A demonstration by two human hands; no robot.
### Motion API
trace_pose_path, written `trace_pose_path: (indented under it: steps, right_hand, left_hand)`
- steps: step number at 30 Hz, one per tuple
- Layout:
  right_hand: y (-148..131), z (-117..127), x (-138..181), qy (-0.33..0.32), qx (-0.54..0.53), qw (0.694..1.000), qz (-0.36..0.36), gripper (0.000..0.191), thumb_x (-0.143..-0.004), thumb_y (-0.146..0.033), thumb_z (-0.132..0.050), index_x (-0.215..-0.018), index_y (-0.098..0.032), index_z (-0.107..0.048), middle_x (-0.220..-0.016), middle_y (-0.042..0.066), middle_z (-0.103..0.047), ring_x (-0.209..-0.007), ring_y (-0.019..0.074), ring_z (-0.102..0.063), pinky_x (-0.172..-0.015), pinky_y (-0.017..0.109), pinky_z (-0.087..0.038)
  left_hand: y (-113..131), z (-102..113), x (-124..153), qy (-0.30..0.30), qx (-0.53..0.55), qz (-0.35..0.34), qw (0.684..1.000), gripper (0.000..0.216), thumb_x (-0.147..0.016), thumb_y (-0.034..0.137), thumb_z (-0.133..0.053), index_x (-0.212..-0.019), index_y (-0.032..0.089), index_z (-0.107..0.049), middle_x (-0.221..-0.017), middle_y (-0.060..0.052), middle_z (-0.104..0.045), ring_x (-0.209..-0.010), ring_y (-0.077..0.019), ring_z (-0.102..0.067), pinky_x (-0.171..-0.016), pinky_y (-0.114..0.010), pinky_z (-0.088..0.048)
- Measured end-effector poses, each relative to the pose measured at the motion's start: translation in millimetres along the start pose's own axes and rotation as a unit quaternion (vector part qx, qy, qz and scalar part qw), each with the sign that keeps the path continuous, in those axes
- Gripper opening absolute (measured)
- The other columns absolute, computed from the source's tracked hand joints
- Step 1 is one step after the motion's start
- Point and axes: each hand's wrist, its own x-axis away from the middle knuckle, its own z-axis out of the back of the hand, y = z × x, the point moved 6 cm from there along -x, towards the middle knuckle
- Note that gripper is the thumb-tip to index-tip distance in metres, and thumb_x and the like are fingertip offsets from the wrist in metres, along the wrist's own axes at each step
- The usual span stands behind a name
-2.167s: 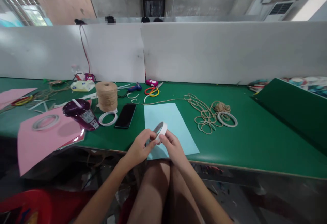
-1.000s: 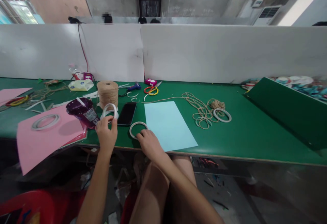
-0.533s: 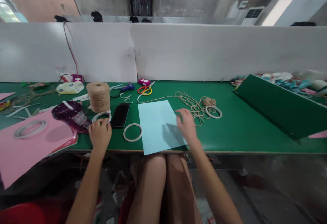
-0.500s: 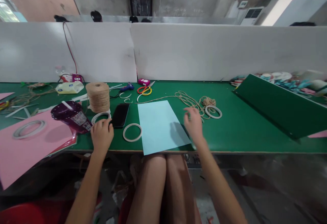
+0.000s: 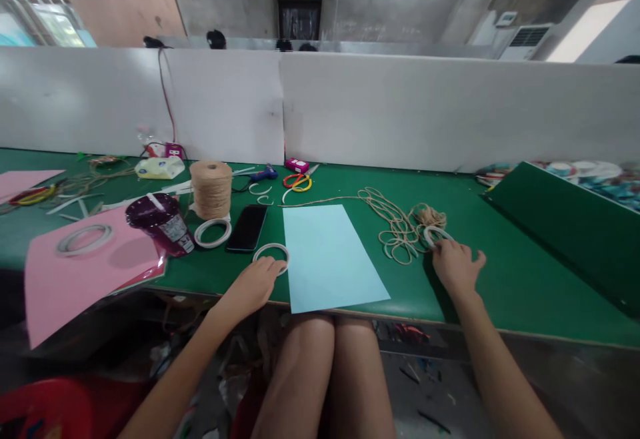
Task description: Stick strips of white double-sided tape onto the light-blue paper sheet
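Note:
My left hand (image 5: 256, 283) reaches over the table's front edge, its fingers closed on the near rim of a thin white ring (image 5: 271, 247). That ring lies at the left side of a light blue sheet of paper (image 5: 330, 259). My right hand (image 5: 456, 267) grips another white ring (image 5: 438, 231) by its near side, thumb and forefinger at the rim and the little finger sticking out. Loose tan twine (image 5: 395, 225) lies beside this ring, partly bunched into a tangle behind it. A black phone (image 5: 247, 227) and a third white ring (image 5: 213, 233) lie left of my left hand.
A twine spool (image 5: 212, 189) stands behind a tilted purple cup (image 5: 161, 222). Pink sheets (image 5: 95, 279) with white rings overhang the front edge. Scissors (image 5: 299, 182), a blue glue gun (image 5: 263, 173) and a small pink box (image 5: 297, 165) lie behind. A green board (image 5: 565, 239) leans at right.
My left hand has moved right from beside the phone to the ring near the blue paper. My right hand has moved right from above the paper's edge to the ring by the twine.

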Motion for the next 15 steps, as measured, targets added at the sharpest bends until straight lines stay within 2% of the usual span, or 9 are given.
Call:
trace_pose_path:
  steps: [2, 6, 10, 12, 15]
  right_hand:
    - [-1.1, 9.3, 2.1, 0.050, -0.023, 0.998, -0.018, 0.030, -0.086, -0.027, -0.036, -0.091, -0.015, -0.063, -0.084, 0.011, -0.064, -0.090, 0.0258, -0.054, -0.096, 0.054, -0.024]
    - [-9.1, 33.1, 4.9, 0.106, -0.135, 0.984, -0.043, 0.034, -0.087, -0.035, -0.034, -0.095, -0.015, -0.059, -0.078, 0.010, -0.062, -0.081, 0.0243, -0.055, -0.092, 0.050, -0.031]
    - [-32.8, 59.7, 7.9, 0.094, -0.308, 0.946, -0.046, 0.035, -0.086, -0.046, -0.041, -0.098, -0.017, -0.057, -0.081, 0.009, -0.060, -0.070, 0.0205, -0.054, -0.069, 0.036, -0.041]
    - [-52.3, 72.4, 10.3, 0.063, -0.384, 0.921, -0.027, 0.034, -0.084, -0.048, -0.046, -0.096, -0.018, -0.056, -0.078, 0.004, -0.058, -0.067, 0.0173, -0.053, -0.063, 0.032, -0.040]
    - [-79.1, 91.8, 15.4, 0.036, -0.462, 0.886, -0.012, 0.031, -0.083, -0.048, -0.048, -0.091, -0.019, -0.055, -0.070, 0.000, -0.053, -0.058, 0.0135, -0.046, -0.054, 0.027, -0.037]
  left_hand:
    - [-4.1, 12.7, 4.5, 0.031, 0.001, 0.006, 1.000, 0.036, -0.087, 0.010, -0.035, -0.119, 0.018, -0.048, -0.095, -0.008, -0.057, -0.088, -0.0194, -0.055, -0.081, -0.035, -0.046]
    - [-23.7, 55.7, 15.7, 0.106, 0.013, 0.065, 0.992, 0.033, -0.091, 0.017, -0.032, -0.122, 0.019, -0.045, -0.100, -0.007, -0.056, -0.090, -0.0180, -0.054, -0.084, -0.033, -0.045]
    - [-56.9, 93.5, 22.9, 0.204, -0.027, 0.134, 0.969, 0.029, -0.092, 0.023, -0.036, -0.118, 0.018, -0.047, -0.101, -0.008, -0.055, -0.094, -0.0196, -0.054, -0.086, -0.033, -0.044]
    - [-78.1, 95.7, 23.3, 0.226, -0.061, 0.160, 0.959, 0.031, -0.091, 0.021, -0.033, -0.119, 0.018, -0.046, -0.105, -0.010, -0.055, -0.099, -0.0213, -0.053, -0.090, -0.035, -0.042]
    - [-110.9, 77.1, 20.1, 0.197, -0.152, 0.184, 0.951, 0.034, -0.089, 0.017, -0.032, -0.117, 0.013, -0.050, -0.102, -0.014, -0.056, -0.102, -0.0271, -0.051, -0.090, -0.041, -0.041]
